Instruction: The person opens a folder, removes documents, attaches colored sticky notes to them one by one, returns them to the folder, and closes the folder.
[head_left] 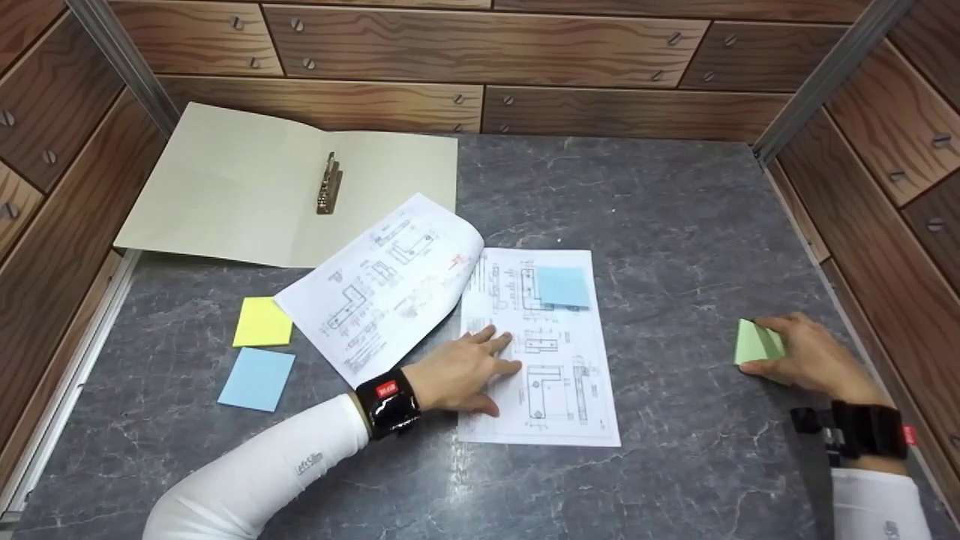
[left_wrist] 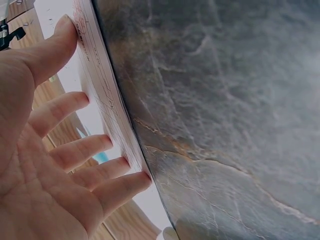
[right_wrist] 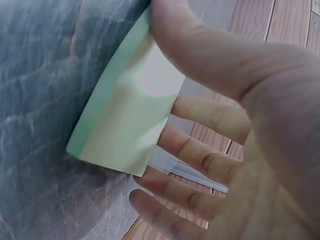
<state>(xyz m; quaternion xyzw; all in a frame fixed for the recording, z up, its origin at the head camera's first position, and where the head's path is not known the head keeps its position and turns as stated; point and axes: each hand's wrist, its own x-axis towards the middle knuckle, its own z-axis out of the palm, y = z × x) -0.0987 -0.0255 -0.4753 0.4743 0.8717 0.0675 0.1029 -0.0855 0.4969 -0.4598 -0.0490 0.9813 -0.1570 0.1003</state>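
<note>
Spread fingers of my left hand (head_left: 459, 373) rest on a printed sheet of technical drawings (head_left: 559, 420), near its left edge. On that sheet's upper right lies a light blue sticky note (head_left: 564, 286). Another drawing sheet (head_left: 386, 281) is turned over to the left, its right side curving up. In the left wrist view, the fingertips (left_wrist: 137, 182) touch the paper along its edge. Off to the right, my right hand (head_left: 817, 356) pinches a green sticky note pad (head_left: 756, 343) between thumb and fingers. The pad (right_wrist: 125, 115) stands tilted in the right wrist view.
An open beige folder (head_left: 225, 180) with a metal clip (head_left: 328, 184) lies at the back left, overlapped by the turned sheet. Yellow (head_left: 262, 321) and blue (head_left: 256, 379) sticky note pads sit at the left. Wood-patterned walls (head_left: 480, 45) border the grey marbled table (head_left: 675, 225).
</note>
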